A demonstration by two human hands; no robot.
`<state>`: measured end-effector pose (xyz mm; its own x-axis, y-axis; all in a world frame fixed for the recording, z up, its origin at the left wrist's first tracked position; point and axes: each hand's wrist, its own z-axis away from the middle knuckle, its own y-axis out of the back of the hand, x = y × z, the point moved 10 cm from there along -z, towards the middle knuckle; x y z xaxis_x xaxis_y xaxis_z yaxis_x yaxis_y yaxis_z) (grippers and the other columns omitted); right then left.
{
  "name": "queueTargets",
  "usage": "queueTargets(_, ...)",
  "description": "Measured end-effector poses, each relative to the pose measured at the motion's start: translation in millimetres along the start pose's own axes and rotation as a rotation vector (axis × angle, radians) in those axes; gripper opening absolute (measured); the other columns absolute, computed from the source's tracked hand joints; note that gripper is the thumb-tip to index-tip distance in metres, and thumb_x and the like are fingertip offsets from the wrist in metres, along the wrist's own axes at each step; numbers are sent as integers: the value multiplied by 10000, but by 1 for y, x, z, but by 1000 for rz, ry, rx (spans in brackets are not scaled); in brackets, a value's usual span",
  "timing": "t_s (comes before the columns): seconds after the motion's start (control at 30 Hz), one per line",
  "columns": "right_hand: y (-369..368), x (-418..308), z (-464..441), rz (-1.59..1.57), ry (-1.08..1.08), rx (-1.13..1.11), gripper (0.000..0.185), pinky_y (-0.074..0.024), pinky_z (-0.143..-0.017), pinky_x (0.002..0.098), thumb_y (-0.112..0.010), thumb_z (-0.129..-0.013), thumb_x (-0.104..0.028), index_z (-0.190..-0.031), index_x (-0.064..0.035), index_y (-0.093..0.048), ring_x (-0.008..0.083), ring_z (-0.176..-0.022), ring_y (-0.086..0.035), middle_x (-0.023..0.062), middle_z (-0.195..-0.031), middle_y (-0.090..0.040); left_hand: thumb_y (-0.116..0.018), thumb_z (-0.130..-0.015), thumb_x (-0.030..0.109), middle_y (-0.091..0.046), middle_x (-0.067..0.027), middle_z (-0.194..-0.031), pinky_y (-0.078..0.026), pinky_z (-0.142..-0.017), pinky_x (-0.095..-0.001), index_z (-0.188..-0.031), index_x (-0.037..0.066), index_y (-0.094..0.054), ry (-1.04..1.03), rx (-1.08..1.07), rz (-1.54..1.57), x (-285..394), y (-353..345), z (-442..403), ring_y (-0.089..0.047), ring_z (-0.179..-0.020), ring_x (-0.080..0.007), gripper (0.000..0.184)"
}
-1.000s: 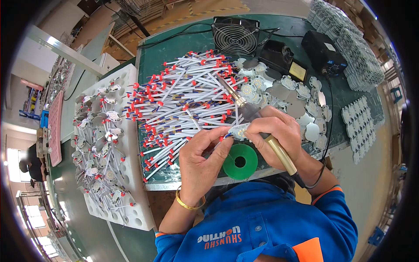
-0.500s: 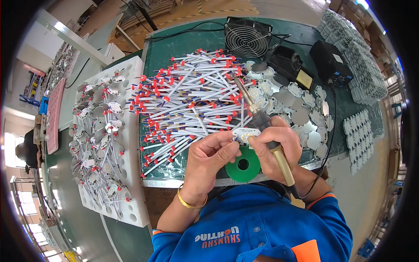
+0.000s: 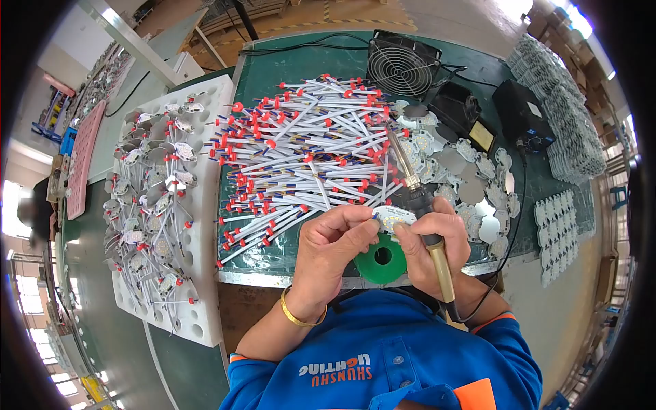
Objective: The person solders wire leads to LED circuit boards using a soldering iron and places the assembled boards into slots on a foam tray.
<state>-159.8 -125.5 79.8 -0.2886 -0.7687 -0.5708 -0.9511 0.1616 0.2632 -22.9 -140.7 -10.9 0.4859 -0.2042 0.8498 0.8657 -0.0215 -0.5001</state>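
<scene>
A small white LED circuit board (image 3: 394, 216) is held above the table's front edge. My left hand (image 3: 333, 247) is closed, thumb and fingers pinching at the board's left end; a bit of blue shows at the fingertips. In my right hand (image 3: 437, 239) lies a soldering iron (image 3: 439, 268), its metal barrel pointing up and away, over the pile. The thumb of that hand also presses on the board's right end. Just under the board is a green spool (image 3: 373, 268) with a dark centre hole.
White cables with red ends (image 3: 301, 150) cover the table's middle. Loose LED boards (image 3: 471, 184) lie to the right, by an iron stand (image 3: 454, 109), a fan (image 3: 402, 65) and a black control box (image 3: 523, 116). Left, a white foam tray (image 3: 212, 273) carries wired boards. Board panels (image 3: 559, 229) sit far right.
The board has tilted, its right end now lower, and shifted slightly right between my hands. The whole view has turned a little. Both hands keep their grips.
</scene>
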Motion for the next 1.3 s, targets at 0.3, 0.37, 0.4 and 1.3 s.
queueTargets(0.3,-1,-4,10,14,74,-78,298,-323,-401,275,-712,-694,23,-902,-55,-513,169,-485,-429,70,-635,-499,-623,-809,3,-595,0,-715,-418,-584,-183,-952,5,-639,-53,73,-36,10,12,7,-525,-640,-38,144)
queueTargets(0.37,6,-7,13,39,86,-104,312,-345,-409,278,-714,-686,20,-911,-55,-511,179,-493,-452,82,-668,-520,-613,-810,-12,-554,21,-685,-393,-563,-174,-945,2,-644,-138,58,-182,19,11,10,-473,-614,-22,139)
queueTargets(0.4,11,-14,10,22,108,-133,330,-372,-425,286,-722,-677,9,-917,-61,-507,194,-515,-479,94,-713,-540,-607,-808,-15,-522,32,-671,-370,-548,-167,-942,-2,-645,-172,49,-246,21,9,10,-431,-601,-16,140)
queueTargets(1.3,24,-32,37,-137,217,-408,317,-420,-518,282,-652,-579,-83,-886,-162,-634,147,-557,-507,-3,-655,-446,-595,-763,-51,-567,-10,-754,-361,-574,-184,-895,-13,-663,-154,12,-342,14,4,18,-465,-650,-47,153)
